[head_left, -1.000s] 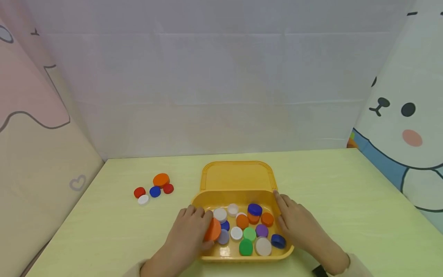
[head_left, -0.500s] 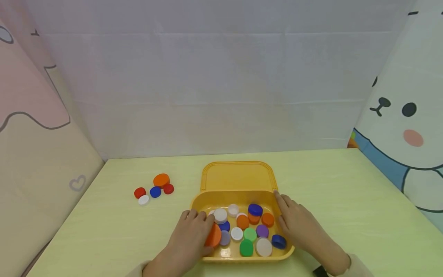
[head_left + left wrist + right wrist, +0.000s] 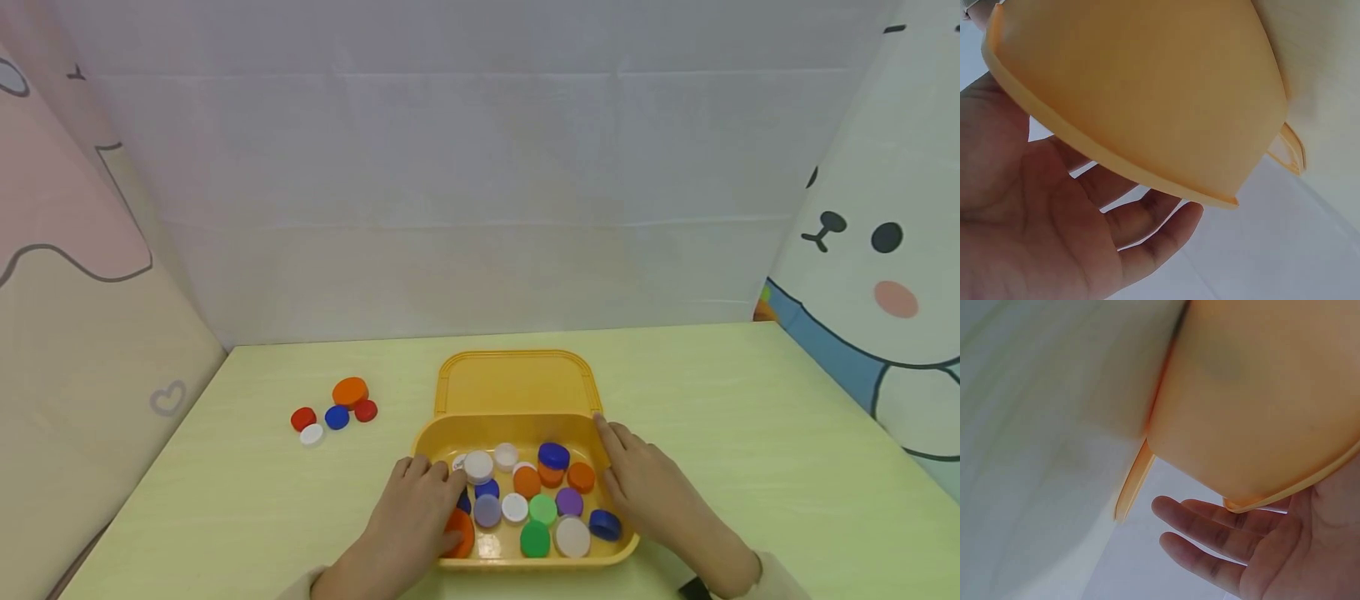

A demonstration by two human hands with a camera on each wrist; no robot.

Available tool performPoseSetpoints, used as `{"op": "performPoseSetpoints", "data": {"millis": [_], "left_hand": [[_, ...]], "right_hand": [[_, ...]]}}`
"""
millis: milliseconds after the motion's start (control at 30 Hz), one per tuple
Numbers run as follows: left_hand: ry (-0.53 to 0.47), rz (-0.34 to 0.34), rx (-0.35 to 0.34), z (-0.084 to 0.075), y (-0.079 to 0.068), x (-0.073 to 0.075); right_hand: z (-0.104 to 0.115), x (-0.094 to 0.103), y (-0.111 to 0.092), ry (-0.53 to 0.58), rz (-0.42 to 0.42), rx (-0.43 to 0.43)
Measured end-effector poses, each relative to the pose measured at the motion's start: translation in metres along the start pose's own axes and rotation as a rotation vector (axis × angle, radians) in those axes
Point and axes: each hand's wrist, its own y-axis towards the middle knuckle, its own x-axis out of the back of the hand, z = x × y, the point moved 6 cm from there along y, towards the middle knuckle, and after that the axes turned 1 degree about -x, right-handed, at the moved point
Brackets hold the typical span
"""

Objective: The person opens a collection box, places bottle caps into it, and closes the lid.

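A yellow plastic box (image 3: 517, 564) holds loose bottle caps in several colours. My left hand (image 3: 408, 512) lies over its left rim, fingers reaching inside and the thumb over a large orange cap (image 3: 463, 527) in the near left corner. The left wrist view shows this hand's loosely bent fingers (image 3: 1147, 219) beyond the box rim (image 3: 1104, 153). My right hand (image 3: 645, 483) rests along the right rim, index fingertip at the back right corner. Its fingers (image 3: 1210, 531) look extended in the right wrist view. Part of the box's left side is hidden by my left hand.
A yellow lid (image 3: 517, 379) lies behind the box. On the left of the table are a large orange cap (image 3: 350, 392), a blue cap (image 3: 337, 417), a white cap (image 3: 312, 434) and two red ones. A white cloth (image 3: 480, 200) hangs at the back.
The large orange cap has shifted from between my left thumb and index finger down into the near left corner. A dark blue cap now shows beside my left fingers. My right hand stays put.
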Motion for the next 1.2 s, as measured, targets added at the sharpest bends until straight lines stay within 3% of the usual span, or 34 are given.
{"op": "performPoseSetpoints", "data": {"millis": [200,433,533,667,967,1200], "left_hand": [[-0.104,-0.077,0.059,0.008,-0.001,0.009],[-0.121,-0.233,0.128,0.024,-0.007,0.021],[-0.157,-0.244,0.193,0.035,-0.009,0.024],[-0.175,-0.272,0.264,0.051,-0.011,0.027],[-0.158,-0.393,0.348,0.093,-0.019,0.028],[-0.139,-0.379,0.449,0.134,-0.024,0.018]], "right_hand": [[0.0,0.001,0.0,-0.001,-0.007,0.002],[-0.001,-0.001,-0.001,0.003,0.012,-0.007],[-0.001,-0.001,0.0,0.004,0.02,-0.008],[-0.001,-0.001,0.0,0.005,0.02,-0.009],[-0.001,-0.001,0.0,0.006,0.017,-0.008],[0.0,0.0,0.0,0.0,-0.007,0.003]]}}
